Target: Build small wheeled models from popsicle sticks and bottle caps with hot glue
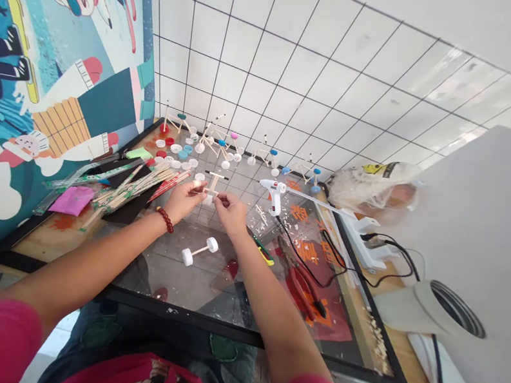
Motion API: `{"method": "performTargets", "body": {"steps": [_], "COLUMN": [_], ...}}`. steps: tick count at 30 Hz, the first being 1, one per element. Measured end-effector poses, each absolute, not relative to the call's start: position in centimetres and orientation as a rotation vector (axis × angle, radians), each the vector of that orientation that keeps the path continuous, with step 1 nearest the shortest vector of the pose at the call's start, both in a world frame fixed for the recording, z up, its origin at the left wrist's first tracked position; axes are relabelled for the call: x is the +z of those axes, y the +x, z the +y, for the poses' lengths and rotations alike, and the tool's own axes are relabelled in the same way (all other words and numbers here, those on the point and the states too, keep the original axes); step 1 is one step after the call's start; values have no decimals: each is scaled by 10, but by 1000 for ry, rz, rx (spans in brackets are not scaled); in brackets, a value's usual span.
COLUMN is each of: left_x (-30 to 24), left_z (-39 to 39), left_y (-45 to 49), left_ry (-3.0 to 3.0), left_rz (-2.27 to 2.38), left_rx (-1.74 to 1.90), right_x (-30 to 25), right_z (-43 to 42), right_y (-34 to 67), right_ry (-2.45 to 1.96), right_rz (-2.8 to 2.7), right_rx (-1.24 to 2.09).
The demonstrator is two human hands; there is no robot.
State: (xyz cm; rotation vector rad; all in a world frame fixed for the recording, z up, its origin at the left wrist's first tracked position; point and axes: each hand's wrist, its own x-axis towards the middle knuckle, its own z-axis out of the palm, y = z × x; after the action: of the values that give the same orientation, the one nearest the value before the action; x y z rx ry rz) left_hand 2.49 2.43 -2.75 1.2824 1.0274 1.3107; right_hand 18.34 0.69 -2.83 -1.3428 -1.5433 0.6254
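Observation:
My left hand [184, 202] and my right hand [231, 213] meet over the middle of the glass-topped table, fingertips closed. Between them they pinch a small wooden stick frame [214, 183], one hand at each side. It has a dark-tipped crosspiece at its far end and a white round cap at its near end. Nearer to me lies a stick axle [200, 251] with a white cap wheel on each end, apart from both hands. Several stick models with coloured caps [222, 143] stand along the table's back edge.
A white hot glue gun [275, 196] stands right of my hands, its cord trailing right. Red-handled pliers [302, 289] and a yellow-green tool [265, 253] lie nearby. Wooden sticks [131, 189], loose bottle caps [175, 148] and a pink packet [72, 200] occupy the left side.

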Motion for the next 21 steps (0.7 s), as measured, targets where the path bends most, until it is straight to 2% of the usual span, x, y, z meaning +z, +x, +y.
{"method": "performTargets", "body": {"steps": [21], "left_x": [-35], "left_z": [30], "left_y": [23], "left_ry": [1342], "left_rz": [1077], "left_rx": [1261], "right_x": [-33], "right_z": [10], "right_y": [187], "right_ry": [-1314], "right_rz": [-1625], "right_rx": [608]}}
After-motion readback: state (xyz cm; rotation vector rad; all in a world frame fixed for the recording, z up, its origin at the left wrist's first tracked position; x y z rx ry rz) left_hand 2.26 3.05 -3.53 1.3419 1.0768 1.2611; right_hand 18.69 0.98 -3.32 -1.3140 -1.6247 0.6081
